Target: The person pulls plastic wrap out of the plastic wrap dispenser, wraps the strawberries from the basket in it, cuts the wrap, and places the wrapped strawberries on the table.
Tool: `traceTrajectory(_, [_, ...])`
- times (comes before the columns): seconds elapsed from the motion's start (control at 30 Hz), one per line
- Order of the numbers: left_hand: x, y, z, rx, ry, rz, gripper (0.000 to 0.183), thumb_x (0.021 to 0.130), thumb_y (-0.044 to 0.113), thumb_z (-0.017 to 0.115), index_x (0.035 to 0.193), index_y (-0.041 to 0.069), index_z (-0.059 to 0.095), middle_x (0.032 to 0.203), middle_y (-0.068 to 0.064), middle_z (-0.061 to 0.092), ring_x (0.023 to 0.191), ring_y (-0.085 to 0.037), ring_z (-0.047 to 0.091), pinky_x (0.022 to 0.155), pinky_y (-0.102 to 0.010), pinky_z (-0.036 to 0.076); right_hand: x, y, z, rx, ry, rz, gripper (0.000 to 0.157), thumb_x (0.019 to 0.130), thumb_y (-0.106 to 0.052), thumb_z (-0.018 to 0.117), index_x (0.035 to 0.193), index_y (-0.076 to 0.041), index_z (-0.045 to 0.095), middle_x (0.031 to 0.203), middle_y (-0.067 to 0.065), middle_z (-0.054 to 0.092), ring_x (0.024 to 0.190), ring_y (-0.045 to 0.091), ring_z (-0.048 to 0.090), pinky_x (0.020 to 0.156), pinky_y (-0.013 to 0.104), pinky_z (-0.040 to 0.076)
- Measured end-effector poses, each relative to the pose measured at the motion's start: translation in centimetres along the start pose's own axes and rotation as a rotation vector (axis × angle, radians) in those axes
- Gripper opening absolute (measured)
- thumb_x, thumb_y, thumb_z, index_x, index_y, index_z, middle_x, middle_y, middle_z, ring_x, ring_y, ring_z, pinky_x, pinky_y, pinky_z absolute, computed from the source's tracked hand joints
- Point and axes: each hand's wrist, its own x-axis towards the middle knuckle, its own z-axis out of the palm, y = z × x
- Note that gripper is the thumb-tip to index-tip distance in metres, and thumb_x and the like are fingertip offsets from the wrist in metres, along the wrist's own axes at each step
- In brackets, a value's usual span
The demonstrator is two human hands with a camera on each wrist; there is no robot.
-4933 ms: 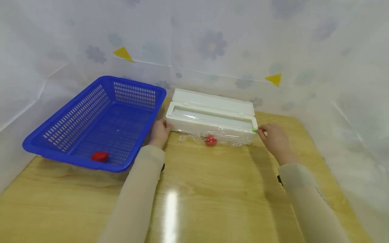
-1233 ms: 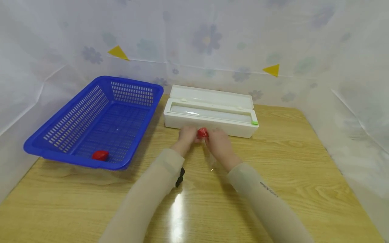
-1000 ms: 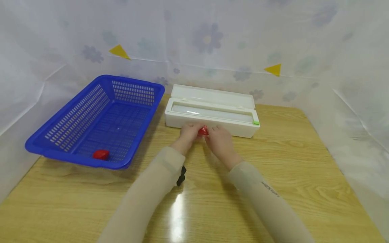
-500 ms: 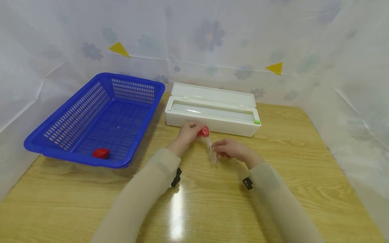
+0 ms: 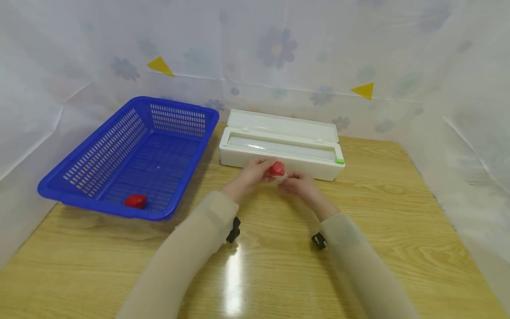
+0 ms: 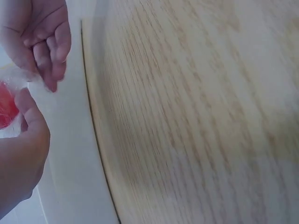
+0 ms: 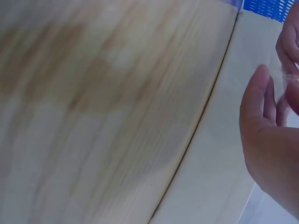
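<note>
A small red rounded object (image 5: 277, 168), wrapped in clear cling film, is held up in front of the white film dispenser. My left hand (image 5: 251, 175) grips it between thumb and fingers from the left side. From the right, my right hand (image 5: 300, 185) pinches the gathered tail of cling film (image 5: 281, 179) just below the object. In the left wrist view the red object (image 6: 6, 107) shows through shiny film at the left edge. The cling film dispenser (image 5: 279, 160) has its lid raised, a roll inside and a green slider (image 5: 339, 161) at its right end.
A blue plastic basket (image 5: 183, 177) stands on the left of the wooden table (image 5: 279, 266), with another red object (image 5: 135, 201) in its near corner. A flowered white curtain (image 5: 255, 53) with two yellow triangles closes off the back.
Film hanging at the dispenser's front was taken off and wrapped round the red object. The right hand drew back along the film tail, then came in close; the left hand lifted the object slightly.
</note>
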Motion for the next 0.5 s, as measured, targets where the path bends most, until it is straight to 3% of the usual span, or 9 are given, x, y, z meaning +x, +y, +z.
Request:
traceTrajectory(0.1, [0.0,0.1,0.3,0.039,0.021,0.010,0.039,0.098,0.024,0.048,0.126,-0.003,0.052,0.125,-0.019,0.057,0.090,-0.014,0.058,0.092,-0.031,0.051,0.1,-0.5,-0.2,0.118,0.011,-0.002,0.036,0.092,-0.006,0.048,0.125,0.009,0.046,0.092,-0.002,0.062,0.082,0.007,0.064,0.087,0.032,0.054])
traceTrajectory(0.3, [0.0,-0.4,0.9,0.194,0.151,0.039,0.044,0.093,0.037,0.055,0.121,0.003,0.054,0.124,-0.012,0.057,0.106,-0.020,0.053,0.098,-0.040,0.046,0.1,-1.3,-0.5,0.287,-0.072,-0.016,0.046,0.100,-0.016,0.034,0.138,0.010,0.033,0.087,-0.007,0.066,0.083,0.007,0.065,0.079,0.023,0.055])
traceTrajectory(0.5, [0.1,-0.7,0.7,0.126,0.078,0.044,0.043,0.096,0.031,0.051,0.127,0.002,0.048,0.123,-0.017,0.058,0.112,-0.027,0.058,0.095,-0.041,0.049,0.2,-1.3,-0.4,0.212,-0.040,-0.009,0.048,0.100,-0.022,0.041,0.133,0.012,0.039,0.084,-0.012,0.065,0.081,0.002,0.063,0.080,0.022,0.053])
